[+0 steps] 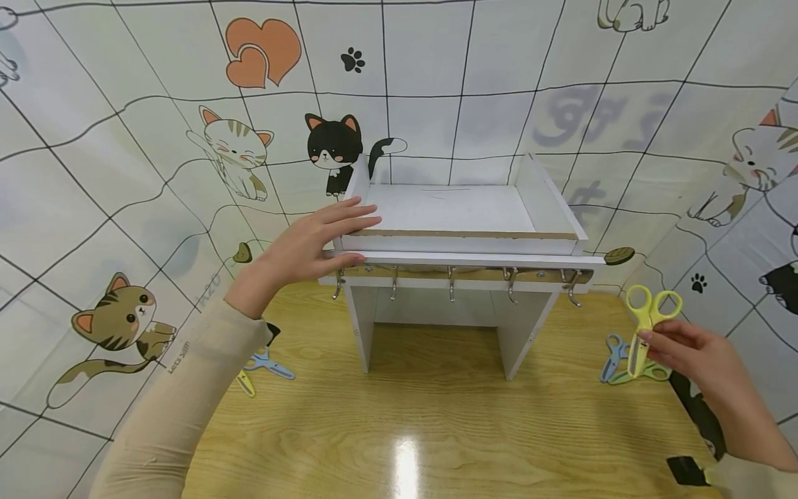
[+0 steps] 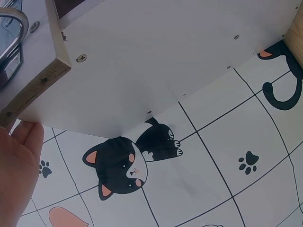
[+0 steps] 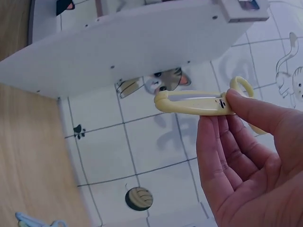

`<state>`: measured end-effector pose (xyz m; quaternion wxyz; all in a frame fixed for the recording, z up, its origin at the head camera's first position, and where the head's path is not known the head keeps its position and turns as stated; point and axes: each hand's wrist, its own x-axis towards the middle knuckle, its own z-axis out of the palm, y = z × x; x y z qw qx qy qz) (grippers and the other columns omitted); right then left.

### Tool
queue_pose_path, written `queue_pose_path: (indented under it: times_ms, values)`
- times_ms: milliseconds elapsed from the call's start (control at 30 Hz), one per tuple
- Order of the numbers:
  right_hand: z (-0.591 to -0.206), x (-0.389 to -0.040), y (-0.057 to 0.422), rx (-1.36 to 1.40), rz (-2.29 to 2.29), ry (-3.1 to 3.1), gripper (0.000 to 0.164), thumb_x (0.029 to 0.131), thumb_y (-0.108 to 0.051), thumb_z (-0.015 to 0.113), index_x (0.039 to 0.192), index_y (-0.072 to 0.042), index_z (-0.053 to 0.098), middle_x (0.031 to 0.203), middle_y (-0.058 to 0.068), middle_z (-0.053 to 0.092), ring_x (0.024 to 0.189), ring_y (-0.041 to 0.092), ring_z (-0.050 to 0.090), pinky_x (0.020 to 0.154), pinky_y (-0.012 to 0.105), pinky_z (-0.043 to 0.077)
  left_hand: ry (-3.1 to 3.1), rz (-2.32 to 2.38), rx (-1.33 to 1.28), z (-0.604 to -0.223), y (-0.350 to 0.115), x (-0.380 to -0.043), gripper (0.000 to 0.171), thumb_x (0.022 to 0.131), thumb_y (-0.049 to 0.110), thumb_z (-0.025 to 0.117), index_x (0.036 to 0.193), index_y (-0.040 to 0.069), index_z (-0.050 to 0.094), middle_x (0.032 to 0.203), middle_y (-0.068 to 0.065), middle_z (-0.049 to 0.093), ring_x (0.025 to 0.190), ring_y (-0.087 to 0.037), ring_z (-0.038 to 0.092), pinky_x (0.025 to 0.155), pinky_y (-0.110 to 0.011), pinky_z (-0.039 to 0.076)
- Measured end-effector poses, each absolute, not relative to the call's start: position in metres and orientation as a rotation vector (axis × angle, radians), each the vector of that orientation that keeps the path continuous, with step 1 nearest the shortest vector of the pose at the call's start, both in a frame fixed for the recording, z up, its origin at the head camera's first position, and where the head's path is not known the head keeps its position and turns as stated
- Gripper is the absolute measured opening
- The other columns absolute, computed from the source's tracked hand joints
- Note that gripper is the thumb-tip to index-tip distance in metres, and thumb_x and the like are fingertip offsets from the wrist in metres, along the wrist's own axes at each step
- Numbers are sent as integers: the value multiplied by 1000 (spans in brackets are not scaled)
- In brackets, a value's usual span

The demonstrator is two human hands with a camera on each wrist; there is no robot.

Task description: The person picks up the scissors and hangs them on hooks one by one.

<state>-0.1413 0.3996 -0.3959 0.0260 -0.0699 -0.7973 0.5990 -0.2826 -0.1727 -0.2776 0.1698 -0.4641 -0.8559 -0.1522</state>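
In the head view my left hand [image 1: 299, 242] rests on the left end of a white shelf [image 1: 461, 245], straight fingers over its side wall and thumb along the front edge. The left wrist view shows fingers [image 2: 33, 137] at the shelf's corner. My right hand [image 1: 717, 364] pinches yellow scissors [image 1: 646, 322] between thumb and fingers, handle loops upward, right of the shelf. In the right wrist view these scissors [image 3: 194, 105] have their blades together. Below them, blue scissors [image 1: 614, 357] and green scissors [image 1: 658, 372] lie on the wooden table.
A row of metal hooks [image 1: 451, 284] runs along the shelf's front. Left of the shelf, another pair of blue scissors [image 1: 274, 365] and a yellow pair [image 1: 246, 383] lie partly behind my left arm. A cat-patterned sheet [image 1: 424, 62] covers the back and sides.
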Motion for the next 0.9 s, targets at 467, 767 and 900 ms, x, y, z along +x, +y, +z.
queue_pose_path:
  times_ms: [467, 767, 900]
  values:
    - [-372, -130, 372, -45, 1439, -2615, 6, 97, -14, 65, 102, -18, 67, 86, -26, 69, 76, -2, 64, 67, 10, 48, -2439, -435, -1317, -278, -173, -283, 62, 93, 38, 69, 149, 24, 48, 158, 2, 43, 152, -25, 30, 120, -53, 32]
    - [-374, -130, 357, 318, 1510, -2487, 20, 93, 9, 60, 99, -8, 69, 88, -17, 72, 75, 0, 64, 65, 15, 50, -2418, -441, -1327, -279, -173, -282, 62, 93, 38, 69, 149, 23, 48, 158, 1, 44, 151, -27, 31, 120, -52, 31]
    - [-374, -132, 347, 383, 1608, -2438, 24, 92, 12, 60, 100, -8, 70, 91, -15, 72, 79, -1, 65, 68, 13, 52, -2402, -441, -1334, -279, -173, -283, 62, 93, 37, 70, 149, 23, 48, 157, 1, 44, 151, -29, 33, 120, -52, 32]
